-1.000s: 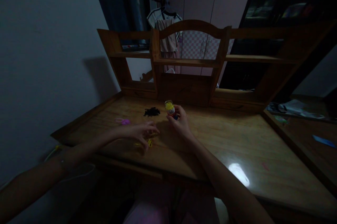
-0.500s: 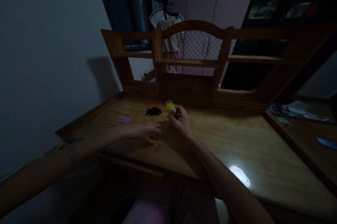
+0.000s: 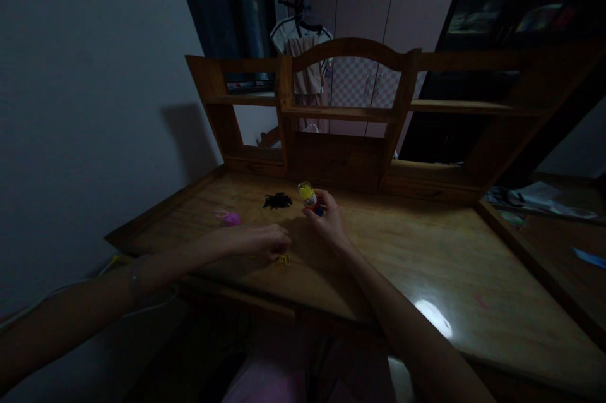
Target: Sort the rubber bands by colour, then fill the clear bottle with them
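A small clear jar (image 3: pixel 307 196), with yellow contents and a pale and red label, is held upright and slightly tilted above the desk, my right hand (image 3: pixel 327 218) wrapped around its side. Down on the desk, the fingers of my left hand (image 3: pixel 272 241) are curled together. Several thin yellow loops (image 3: pixel 284 259), which look like rubber bands, lie right beside those fingertips. What is between the fingers is hidden. Beyond my left hand sits a pile of thin black strands or bands (image 3: pixel 277 201). A purple object with a pale loop (image 3: pixel 231 219) lies behind my left wrist.
The wooden desk (image 3: pixel 416 251) carries a shelf hutch (image 3: pixel 341 114) along its back edge. A wall stands at the left. On the lower surface at the right are papers (image 3: pixel 540 194) and a blue flat item (image 3: pixel 589 256). A bright light reflection shows at the desk's front right.
My left hand came down from spread fingers over the yellow loops to curled fingers, and several loops now show beside the fingertips. My right hand keeps the jar nearly still. The view shifted slightly.
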### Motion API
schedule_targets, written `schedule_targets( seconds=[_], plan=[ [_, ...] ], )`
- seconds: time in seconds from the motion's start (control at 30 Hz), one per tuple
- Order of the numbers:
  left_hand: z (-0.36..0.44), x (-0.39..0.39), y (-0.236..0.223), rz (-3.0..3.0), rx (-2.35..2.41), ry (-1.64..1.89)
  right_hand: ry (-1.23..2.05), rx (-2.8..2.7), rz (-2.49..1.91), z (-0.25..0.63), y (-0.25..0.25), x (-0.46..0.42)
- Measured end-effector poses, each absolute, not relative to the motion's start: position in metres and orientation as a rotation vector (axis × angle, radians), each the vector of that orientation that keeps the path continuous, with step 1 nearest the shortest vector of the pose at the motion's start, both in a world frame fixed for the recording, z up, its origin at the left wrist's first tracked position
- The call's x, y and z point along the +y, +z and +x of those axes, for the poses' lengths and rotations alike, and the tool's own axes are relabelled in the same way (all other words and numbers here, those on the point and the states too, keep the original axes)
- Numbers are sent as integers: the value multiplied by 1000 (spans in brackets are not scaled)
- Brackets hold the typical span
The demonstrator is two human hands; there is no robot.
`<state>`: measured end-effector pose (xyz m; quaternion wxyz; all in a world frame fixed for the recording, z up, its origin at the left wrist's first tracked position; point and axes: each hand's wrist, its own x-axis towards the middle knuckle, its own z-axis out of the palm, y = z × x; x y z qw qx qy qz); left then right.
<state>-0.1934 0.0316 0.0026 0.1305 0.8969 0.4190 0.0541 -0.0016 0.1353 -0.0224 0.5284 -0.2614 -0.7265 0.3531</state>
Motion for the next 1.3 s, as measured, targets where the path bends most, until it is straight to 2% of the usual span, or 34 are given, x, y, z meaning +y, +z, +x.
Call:
schedule_targets(
  seconds=[0.17,0.4,0.63,1.1,1.3],
  plan=[
    [-208,43,16,2417,1221,215,809,-1769,-628,2,-19,134],
    [-241,61,67,2050,1464,756,688,-1895,-576,4,-14,125],
    [-217,58,77,2023,1568,1003,701,-1999,-498,4,-10,117],
    [-189,40,91,2342,1764,898,771,-1985,-461,0,-11,114],
    [-191,46,93,2524,1682,917,798,-1956,-485,-1,-14,117]
  ],
)
